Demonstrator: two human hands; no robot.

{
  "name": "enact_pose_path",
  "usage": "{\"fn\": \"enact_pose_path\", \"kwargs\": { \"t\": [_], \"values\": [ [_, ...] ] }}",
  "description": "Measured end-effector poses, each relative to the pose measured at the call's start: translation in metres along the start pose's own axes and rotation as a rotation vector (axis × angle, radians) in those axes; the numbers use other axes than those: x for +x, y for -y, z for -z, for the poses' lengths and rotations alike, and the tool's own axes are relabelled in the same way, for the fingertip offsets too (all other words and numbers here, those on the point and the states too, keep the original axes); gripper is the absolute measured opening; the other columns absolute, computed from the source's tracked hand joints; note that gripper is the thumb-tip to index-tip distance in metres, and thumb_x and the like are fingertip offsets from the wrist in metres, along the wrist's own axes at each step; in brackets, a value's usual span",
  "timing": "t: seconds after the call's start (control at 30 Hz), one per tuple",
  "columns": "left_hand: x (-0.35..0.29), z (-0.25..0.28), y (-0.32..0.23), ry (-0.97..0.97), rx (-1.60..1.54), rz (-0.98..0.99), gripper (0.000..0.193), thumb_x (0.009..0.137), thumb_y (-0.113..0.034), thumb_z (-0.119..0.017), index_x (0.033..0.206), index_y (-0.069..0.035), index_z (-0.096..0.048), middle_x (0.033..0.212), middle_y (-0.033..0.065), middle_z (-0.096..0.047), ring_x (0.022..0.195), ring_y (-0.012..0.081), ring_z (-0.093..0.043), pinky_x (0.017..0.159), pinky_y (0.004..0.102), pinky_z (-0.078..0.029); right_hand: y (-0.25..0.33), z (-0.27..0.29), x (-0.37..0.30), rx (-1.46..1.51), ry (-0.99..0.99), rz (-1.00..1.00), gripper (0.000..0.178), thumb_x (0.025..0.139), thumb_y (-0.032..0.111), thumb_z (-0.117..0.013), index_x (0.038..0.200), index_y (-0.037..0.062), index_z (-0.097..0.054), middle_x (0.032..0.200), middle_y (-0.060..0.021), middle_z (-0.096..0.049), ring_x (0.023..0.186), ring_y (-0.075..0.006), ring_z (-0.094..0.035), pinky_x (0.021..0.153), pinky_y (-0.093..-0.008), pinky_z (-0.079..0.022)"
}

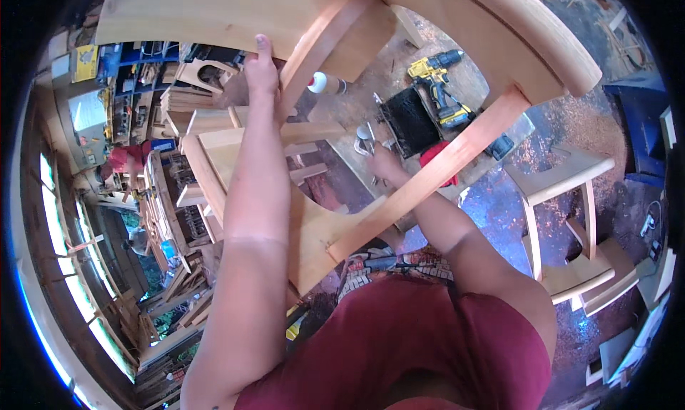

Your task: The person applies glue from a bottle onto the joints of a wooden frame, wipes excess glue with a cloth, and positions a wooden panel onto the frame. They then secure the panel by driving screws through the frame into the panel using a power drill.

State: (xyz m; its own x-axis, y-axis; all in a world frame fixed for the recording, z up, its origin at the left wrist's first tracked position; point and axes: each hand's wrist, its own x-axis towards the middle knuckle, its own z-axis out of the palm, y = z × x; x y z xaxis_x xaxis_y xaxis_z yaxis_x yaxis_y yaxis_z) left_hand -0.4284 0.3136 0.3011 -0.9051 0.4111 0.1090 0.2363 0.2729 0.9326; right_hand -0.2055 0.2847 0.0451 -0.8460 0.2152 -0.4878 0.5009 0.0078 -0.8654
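A pale wooden chair [432, 185] is tipped up in front of me, its wide panels and slats slanting across the view. My left hand [262, 74] grips it where a broad panel meets a slat; the thumb points up on the panel face and the fingers are mostly hidden. Seen through the chair's frame, my right hand [385, 165] is low and closed near a small round silver piece with a white curved part [364, 140]. What exactly it grips is too small to make out. Just beyond that hand is a black tray [409, 122].
Yellow-and-black power drills [435, 64] lie by the tray, with a red object [437, 162] nearer me. A white bottle [318, 82] stands behind the slat. Another wooden chair [564, 178] stands at right. Wood pieces and shelves fill the left, where another person [125, 162] is.
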Motion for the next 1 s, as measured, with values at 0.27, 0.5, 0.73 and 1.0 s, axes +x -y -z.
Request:
{"fn": "enact_pose_path", "kwargs": {
  "t": [0.27,0.5,0.73,1.0],
  "values": [
    [-0.003,0.005,0.008,-0.029,-0.064,0.077,0.056,0.092,-0.044,-0.054,0.122,0.003,-0.047,0.109,0.0122,-0.060,0.095,0.0202,-0.062,0.079,0.0324,-0.053,-0.046,0.028,-0.040,-0.324,-0.004,-0.094,0.031,0.085,0.025,-0.056,0.100,-0.0012,-0.052,0.086,-0.0226,-0.063,0.082,-0.0397,-0.063,0.072,-0.0468,-0.047],
    [-0.003,-0.025,0.003,0.006,-0.065,-0.038,0.062,0.091,-0.049,-0.054,0.123,0.004,-0.048,0.111,0.0121,-0.060,0.098,0.0200,-0.060,0.081,0.0322,-0.050,-0.148,0.095,-0.095,-0.623,0.016,0.187,0.035,0.085,0.030,-0.051,0.111,0.0101,-0.063,0.109,-0.0171,-0.063,0.098,-0.0338,-0.062,0.086,-0.0468,-0.048],
    [0.020,-0.005,0.018,0.054,0.304,-0.144,0.074,0.091,-0.059,-0.044,0.117,0.010,-0.052,0.106,0.0150,-0.063,0.091,0.0238,-0.062,0.082,0.0332,-0.048,-0.193,0.116,-0.086,-0.641,-0.159,0.017,0.025,0.083,0.015,-0.053,0.104,0.0070,-0.064,0.100,-0.0213,-0.064,0.096,-0.0360,-0.062,0.085,-0.0476,-0.049],
    [0.003,-0.072,-0.015,0.069,0.004,-0.039,0.057,0.092,-0.047,-0.053,0.114,0.005,-0.053,0.099,0.0104,-0.063,0.083,0.0154,-0.061,0.071,0.0290,-0.050,-0.320,-0.019,-0.013,0.126,-0.384,-0.054,0.030,0.089,0.030,-0.056,0.109,0.0087,-0.057,0.098,-0.0064,-0.063,0.095,-0.0208,-0.058,0.081,-0.0337,-0.047]
  ]
}}
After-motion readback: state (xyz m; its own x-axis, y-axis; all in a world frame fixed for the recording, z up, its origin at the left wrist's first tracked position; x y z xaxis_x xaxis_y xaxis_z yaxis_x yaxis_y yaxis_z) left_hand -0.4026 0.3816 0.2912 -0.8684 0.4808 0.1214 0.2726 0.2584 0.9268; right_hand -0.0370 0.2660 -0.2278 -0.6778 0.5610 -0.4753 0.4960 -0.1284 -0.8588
